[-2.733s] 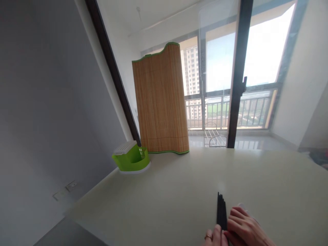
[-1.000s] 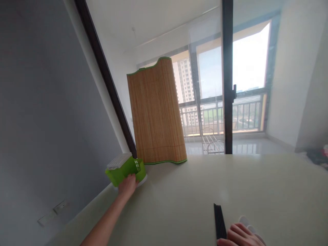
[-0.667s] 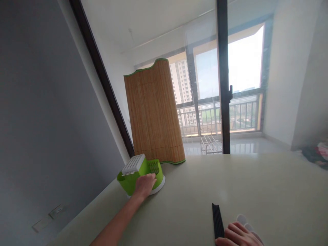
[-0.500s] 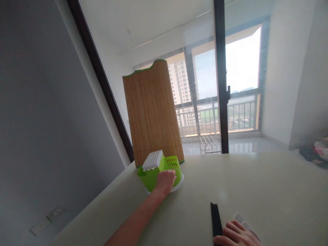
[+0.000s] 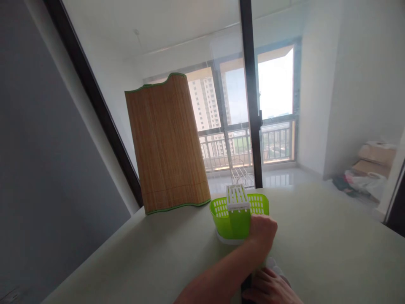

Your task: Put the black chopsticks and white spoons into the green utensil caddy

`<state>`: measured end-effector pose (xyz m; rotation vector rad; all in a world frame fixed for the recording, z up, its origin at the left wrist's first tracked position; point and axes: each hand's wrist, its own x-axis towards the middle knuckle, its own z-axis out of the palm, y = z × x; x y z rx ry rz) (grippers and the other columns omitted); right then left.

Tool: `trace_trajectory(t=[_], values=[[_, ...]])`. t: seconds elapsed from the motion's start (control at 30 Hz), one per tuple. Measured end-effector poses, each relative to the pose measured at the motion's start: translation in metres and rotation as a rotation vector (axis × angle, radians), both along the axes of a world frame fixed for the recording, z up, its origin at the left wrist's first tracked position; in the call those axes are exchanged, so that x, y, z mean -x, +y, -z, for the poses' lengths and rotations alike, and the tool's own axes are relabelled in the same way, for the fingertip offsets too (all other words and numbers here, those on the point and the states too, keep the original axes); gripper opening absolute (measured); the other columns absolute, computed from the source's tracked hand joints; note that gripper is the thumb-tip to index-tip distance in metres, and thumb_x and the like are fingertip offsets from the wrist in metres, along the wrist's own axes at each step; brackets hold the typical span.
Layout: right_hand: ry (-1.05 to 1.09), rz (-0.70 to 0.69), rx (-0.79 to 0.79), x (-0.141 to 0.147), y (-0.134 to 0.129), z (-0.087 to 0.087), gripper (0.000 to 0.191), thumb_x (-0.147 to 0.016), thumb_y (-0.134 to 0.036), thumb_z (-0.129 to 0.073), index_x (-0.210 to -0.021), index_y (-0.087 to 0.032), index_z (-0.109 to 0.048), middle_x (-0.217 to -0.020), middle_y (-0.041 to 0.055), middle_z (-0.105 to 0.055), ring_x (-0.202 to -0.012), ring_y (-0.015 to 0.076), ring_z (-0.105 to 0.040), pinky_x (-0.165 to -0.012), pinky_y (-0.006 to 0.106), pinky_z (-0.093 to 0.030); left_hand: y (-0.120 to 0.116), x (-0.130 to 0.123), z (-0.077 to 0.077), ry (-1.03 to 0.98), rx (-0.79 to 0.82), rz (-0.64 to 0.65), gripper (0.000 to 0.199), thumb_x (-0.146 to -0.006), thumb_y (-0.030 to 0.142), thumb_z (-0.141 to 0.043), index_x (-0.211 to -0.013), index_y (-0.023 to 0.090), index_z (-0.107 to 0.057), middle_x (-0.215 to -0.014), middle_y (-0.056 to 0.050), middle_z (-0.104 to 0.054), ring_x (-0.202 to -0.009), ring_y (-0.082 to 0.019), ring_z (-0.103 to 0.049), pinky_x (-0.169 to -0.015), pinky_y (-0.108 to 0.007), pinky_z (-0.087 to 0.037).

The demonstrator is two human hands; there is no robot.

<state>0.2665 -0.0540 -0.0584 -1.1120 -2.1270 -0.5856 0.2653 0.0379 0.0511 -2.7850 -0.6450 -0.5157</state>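
Gripping the green holder (image 5: 238, 217) at its right side, the left hand (image 5: 262, 231) is now bringing it from frame left to centre, beside the bamboo mat (image 5: 167, 145); the right hand (image 5: 270, 289), fingers lying flat, is resting at the bottom edge on the table (image 5: 332, 253).

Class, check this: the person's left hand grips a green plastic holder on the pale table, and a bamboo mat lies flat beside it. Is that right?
Not quite. In the head view the bamboo mat stands upright, curved, behind and to the left of the green plastic holder; it does not lie flat. The left hand does have its grip on the holder, on the pale table.
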Motion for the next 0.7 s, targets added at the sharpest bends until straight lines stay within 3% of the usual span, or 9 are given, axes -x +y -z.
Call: trace_trajectory(t=[0.13, 0.23, 0.33, 0.4, 0.5, 0.7], values=[[0.012, 0.043, 0.108, 0.0, -0.003, 0.005, 0.025, -0.099, -0.045, -0.047, -0.092, -0.031, -0.066, -0.069, -0.0032, -0.062, -0.068, 0.0161, -0.055, -0.066, 0.03, -0.034, -0.01, 0.007, -0.015, 0.038, -0.054, 0.032, 0.03, -0.093, 0.006, -0.037, -0.09, 0.01, -0.066, -0.082, -0.01, -0.066, -0.075, -0.021, -0.062, -0.061, -0.03, -0.042], [0.013, 0.042, 0.246, 0.001, -0.011, -0.006, 0.024, -0.091, -0.052, -0.058, -0.092, -0.03, -0.067, -0.075, -0.0026, -0.063, -0.073, 0.017, -0.056, -0.068, 0.03, -0.036, -0.013, 0.039, -0.027, -0.017, -0.072, 0.109, 0.025, -0.097, 0.016, -0.039, -0.11, 0.016, -0.061, -0.094, -0.008, -0.066, -0.085, -0.021, -0.062, -0.066, -0.03, -0.044], [0.023, 0.062, 0.379, 0.004, -0.022, -0.024, 0.02, -0.087, -0.046, -0.064, -0.099, -0.031, -0.067, -0.084, -0.0012, -0.064, -0.08, 0.0184, -0.056, -0.073, 0.031, -0.037, -0.007, 0.084, -0.03, -0.147, 0.038, 0.021, 0.025, -0.099, 0.025, -0.038, -0.108, 0.022, -0.061, -0.095, -0.004, -0.068, -0.086, -0.02, -0.063, -0.07, -0.03, -0.043], [0.031, 0.071, 0.443, 0.005, -0.027, -0.034, 0.02, -0.085, -0.04, -0.066, -0.102, -0.031, -0.067, -0.088, -0.0005, -0.065, -0.083, 0.0189, -0.056, -0.076, 0.032, -0.037, 0.0, 0.113, -0.024, -0.193, 0.168, -0.125, 0.024, -0.098, 0.028, -0.039, -0.099, 0.024, -0.063, -0.093, -0.003, -0.069, -0.083, -0.018, -0.063, -0.068, -0.028, -0.041], [0.033, 0.071, 0.515, 0.005, -0.032, -0.043, 0.02, -0.086, -0.037, -0.063, -0.105, -0.03, -0.067, -0.09, 0.0005, -0.064, -0.086, 0.0196, -0.055, -0.077, 0.033, -0.037, 0.008, 0.147, -0.003, -0.15, 0.371, -0.292, 0.022, -0.095, 0.03, -0.043, -0.088, 0.023, -0.063, -0.086, -0.002, -0.07, -0.074, -0.017, -0.064, -0.063, -0.027, -0.037], [0.056, 0.053, 0.587, 0.001, -0.034, -0.047, 0.016, -0.09, -0.033, -0.057, -0.102, -0.029, -0.067, -0.094, 0.0007, -0.064, -0.089, 0.0201, -0.054, -0.078, 0.034, -0.035, -0.006, 0.17, 0.039, -0.022, 0.55, -0.278, 0.016, -0.088, 0.034, -0.052, -0.082, 0.023, -0.063, -0.083, 0.0, -0.068, -0.075, -0.017, -0.062, -0.064, -0.027, -0.037]])
